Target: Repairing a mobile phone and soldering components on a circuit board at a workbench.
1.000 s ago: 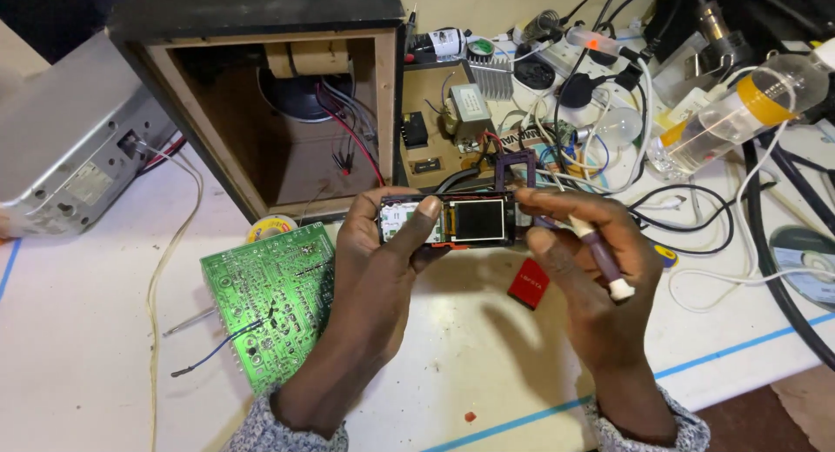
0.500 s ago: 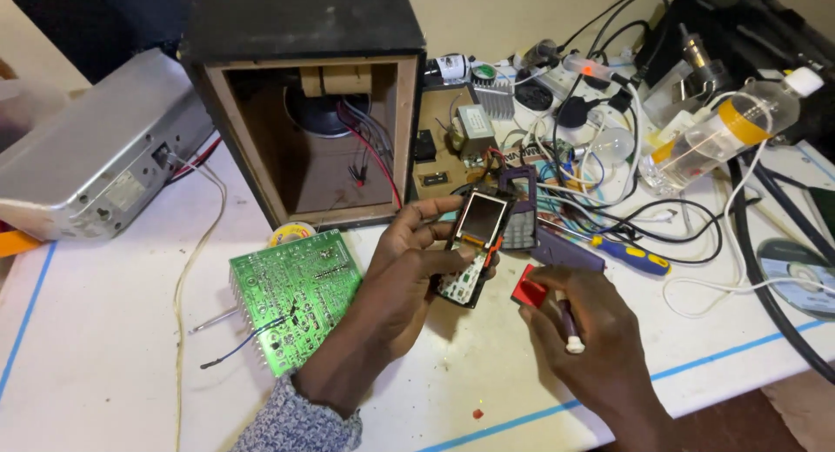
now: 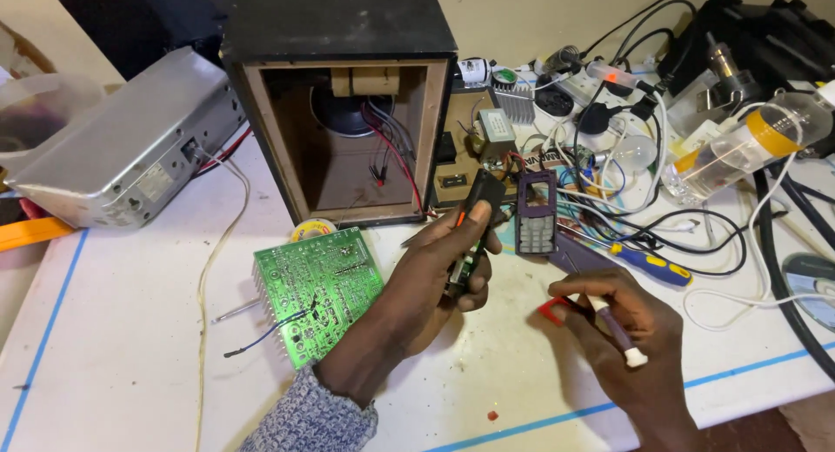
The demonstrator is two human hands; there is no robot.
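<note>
Black phone body (image 3: 470, 234) is pinched edge-on by the left hand (image 3: 435, 278) (right hand (image 3: 622, 326) holds a screwdriver (image 3: 609, 321)); it could be dropped onto the desk (image 3: 130, 365).

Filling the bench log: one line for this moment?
left hand: holds phone body edge-on | right hand: grips small tool | phone faceplate: on table

Raw wooden speaker box (image 3: 348, 95), brushed metal casing (image 3: 130, 143), glossy green circuit board (image 3: 317, 287)
</note>
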